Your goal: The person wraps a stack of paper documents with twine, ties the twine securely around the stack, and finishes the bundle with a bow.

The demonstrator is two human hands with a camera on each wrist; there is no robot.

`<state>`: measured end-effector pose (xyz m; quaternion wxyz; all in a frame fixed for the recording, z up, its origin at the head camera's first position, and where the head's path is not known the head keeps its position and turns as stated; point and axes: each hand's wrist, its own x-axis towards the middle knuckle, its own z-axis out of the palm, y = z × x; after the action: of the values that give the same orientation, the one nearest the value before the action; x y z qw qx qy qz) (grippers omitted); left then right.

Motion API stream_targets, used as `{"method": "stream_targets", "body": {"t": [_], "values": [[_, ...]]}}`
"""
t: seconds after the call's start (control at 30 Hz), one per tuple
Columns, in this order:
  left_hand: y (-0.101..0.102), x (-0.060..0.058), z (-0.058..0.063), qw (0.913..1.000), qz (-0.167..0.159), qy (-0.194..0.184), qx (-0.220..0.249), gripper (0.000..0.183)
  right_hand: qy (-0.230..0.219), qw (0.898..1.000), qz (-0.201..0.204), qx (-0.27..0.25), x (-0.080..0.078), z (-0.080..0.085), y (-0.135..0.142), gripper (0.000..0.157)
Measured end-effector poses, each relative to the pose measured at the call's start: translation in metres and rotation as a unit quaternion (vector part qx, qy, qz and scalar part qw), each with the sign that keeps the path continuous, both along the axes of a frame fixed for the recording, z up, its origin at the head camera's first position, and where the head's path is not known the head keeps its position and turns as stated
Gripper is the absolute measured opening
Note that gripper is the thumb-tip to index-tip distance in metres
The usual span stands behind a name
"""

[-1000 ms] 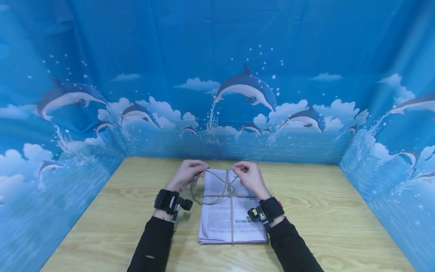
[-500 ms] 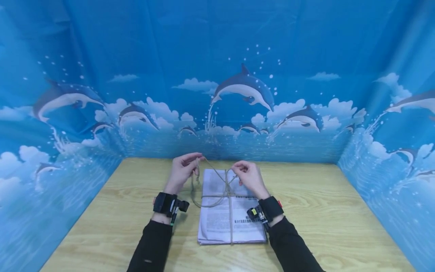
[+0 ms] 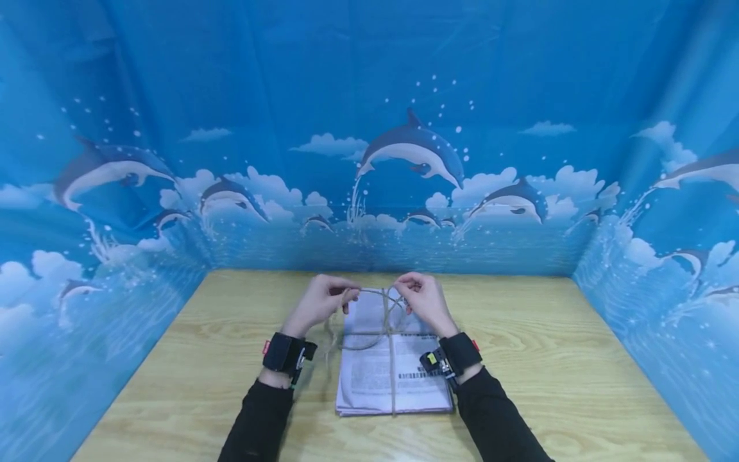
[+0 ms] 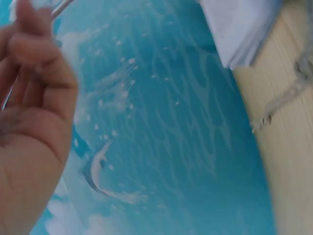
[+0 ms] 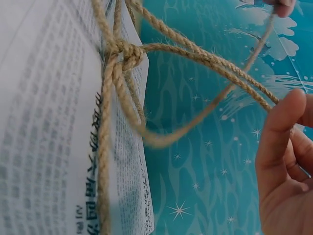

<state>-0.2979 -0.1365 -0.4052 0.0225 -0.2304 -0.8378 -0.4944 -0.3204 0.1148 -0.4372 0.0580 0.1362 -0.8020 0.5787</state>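
A stack of printed papers, like newspapers (image 3: 369, 378), lies on the table, bound crosswise with brown twine (image 3: 394, 378). The twine's knot (image 5: 131, 56) sits on top, toward the far end of the stack. My right hand (image 3: 426, 303) pinches a doubled loop of twine (image 5: 210, 61) drawn out from that knot. At the stack's far left corner, my left hand (image 3: 320, 301) holds another strand between thumb and fingers. This strand crosses the loop in the right wrist view. A frayed, knotted twine tail (image 4: 293, 88) dangles below my left hand.
The light wooden table (image 3: 548, 359) extends on both sides of the papers. A blue curtain (image 3: 265, 128) printed with dolphins stands along its back and sides. Each wrist wears a black strap (image 3: 284, 353) with a small camera.
My left hand lifted up and left with its strand, then came back down and right toward the loop. The twine tail swung with it. My right hand stays in place, pinching the loop.
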Motion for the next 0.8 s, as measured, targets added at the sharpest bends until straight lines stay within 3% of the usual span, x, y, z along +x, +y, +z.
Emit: {"method": "stream_targets", "body": {"t": [0.13,0.23,0.33,0.4,0.47,0.53,0.63,0.7,0.73,0.8], "values": [[0.023,0.005,-0.006,0.9881,-0.052,0.004,-0.145,0.020,-0.012,1.000,-0.002,-0.017,0.000,-0.001,0.001,0.020],[0.040,0.007,-0.012,0.9761,-0.068,0.038,-0.203,0.016,-0.021,0.999,0.003,-0.025,0.000,-0.001,0.001,0.021],[0.053,0.009,-0.016,0.9708,-0.038,0.088,-0.220,0.014,-0.034,0.999,0.016,-0.034,0.001,0.001,0.001,0.022],[0.060,0.010,-0.018,0.9692,-0.005,0.109,-0.221,0.017,-0.040,0.998,0.027,-0.036,0.003,0.004,0.002,0.022],[0.065,0.010,-0.019,0.9623,0.034,0.140,-0.231,0.020,-0.038,0.998,0.038,-0.037,0.008,0.013,0.002,0.022],[0.067,0.010,-0.020,0.9506,0.067,0.170,-0.251,0.024,-0.035,0.998,0.049,-0.036,0.013,0.021,0.002,0.022],[0.067,0.010,-0.023,0.9205,0.103,0.210,-0.313,0.028,-0.032,0.997,0.066,-0.040,0.020,0.032,0.003,0.022],[0.065,0.009,-0.026,0.9051,0.111,0.215,-0.349,0.031,-0.038,0.996,0.074,-0.044,0.020,0.034,0.004,0.022],[0.064,0.008,-0.026,0.8998,0.112,0.214,-0.363,0.033,-0.041,0.995,0.078,-0.046,0.021,0.035,0.005,0.023],[0.063,0.008,-0.027,0.8988,0.100,0.194,-0.380,0.036,-0.046,0.994,0.086,-0.047,0.021,0.034,0.006,0.023]]}}
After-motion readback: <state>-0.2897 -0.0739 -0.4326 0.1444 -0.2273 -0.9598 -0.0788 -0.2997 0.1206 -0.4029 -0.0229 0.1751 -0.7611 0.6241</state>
